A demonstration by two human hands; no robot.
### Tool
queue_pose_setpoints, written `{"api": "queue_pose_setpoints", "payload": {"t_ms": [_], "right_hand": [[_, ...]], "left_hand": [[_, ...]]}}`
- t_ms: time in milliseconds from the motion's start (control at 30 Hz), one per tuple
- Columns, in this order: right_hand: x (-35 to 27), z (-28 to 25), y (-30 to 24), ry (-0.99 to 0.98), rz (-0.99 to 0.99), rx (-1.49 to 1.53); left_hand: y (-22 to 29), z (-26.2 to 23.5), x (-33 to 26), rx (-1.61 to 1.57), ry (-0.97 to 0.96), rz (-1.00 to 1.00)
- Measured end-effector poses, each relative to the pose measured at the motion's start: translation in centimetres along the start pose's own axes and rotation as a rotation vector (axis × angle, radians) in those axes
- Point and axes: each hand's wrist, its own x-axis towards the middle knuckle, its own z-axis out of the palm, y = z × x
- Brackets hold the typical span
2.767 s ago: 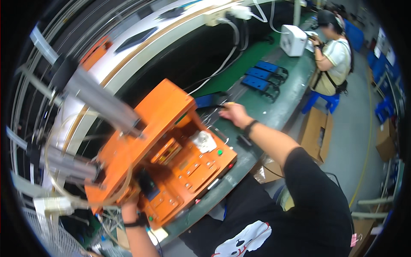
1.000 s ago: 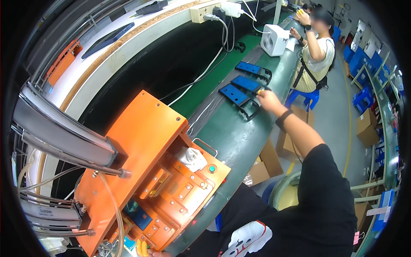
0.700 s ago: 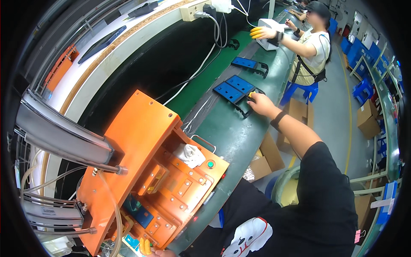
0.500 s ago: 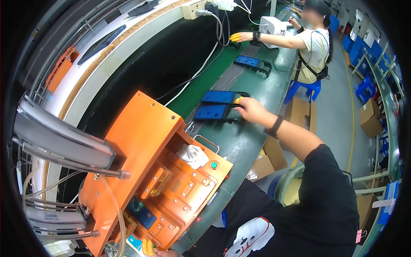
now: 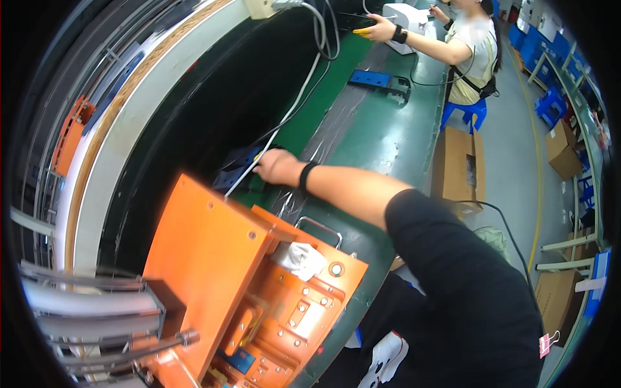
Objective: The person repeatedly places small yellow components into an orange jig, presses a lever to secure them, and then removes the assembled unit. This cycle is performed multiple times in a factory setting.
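Note:
Stretched across the green belt, my right hand (image 5: 279, 166) is closed on the edge of a flat blue-and-black panel (image 5: 234, 173), with yellow showing at a fingertip. The panel lies low at the dark far side, just beyond the orange machine, and is partly blurred. A white cable (image 5: 251, 169) runs in front of it. Inside the orange machine (image 5: 200, 226) a small blue part (image 5: 240, 359) sits in the fixture. My left hand is out of sight.
Further up the belt (image 5: 362, 123) lies another blue panel with a black frame (image 5: 370, 79). A co-worker (image 5: 469, 58) sits beside a white device (image 5: 404, 22). A white cloth (image 5: 301, 260) rests on the machine near a round button (image 5: 336, 269). Cardboard boxes (image 5: 456, 168) stand on the floor.
My right hand has carried the panel left across the belt to its far side. My left hand has dropped out of view at the bottom. The machine's button has turned from green to pale.

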Motion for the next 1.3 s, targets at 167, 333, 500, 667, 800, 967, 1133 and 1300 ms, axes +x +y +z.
{"api": "queue_pose_setpoints", "payload": {"t_ms": [167,333,500,667,800,967,1133,1300], "right_hand": [[2.0,1.9,-1.1,-0.069,-0.073,-0.141],[3.3,1.6,0.2,-0.088,0.006,-0.186],[3.8,-0.6,2.2,-0.005,0.1,-0.205],[4.5,-2.1,6.4,0.133,0.201,-0.25],[3.6,-4.1,7.4,0.056,0.094,-0.159],[2.2,-5.0,5.5,-0.121,0.018,-0.138],[2.2,-4.9,8.0,0.011,-0.012,-0.14],[3.8,-4.7,9.7,0.073,0.012,-0.158]], "left_hand": [[-0.1,1.1,0.5,0.001,-0.021,-0.008],[-0.2,1.8,0.9,-0.01,-0.042,-0.014],[-0.3,2.0,1.0,-0.009,-0.048,-0.027],[-0.1,2.2,1.2,-0.02,-0.05,-0.024],[-0.2,2.3,1.2,-0.021,-0.055,-0.029],[0.0,1.8,0.9,-0.017,-0.049,-0.038],[-0.1,2.1,1.1,-0.023,-0.063,-0.039],[0.0,1.8,1.1,-0.018,-0.066,-0.033]]}}
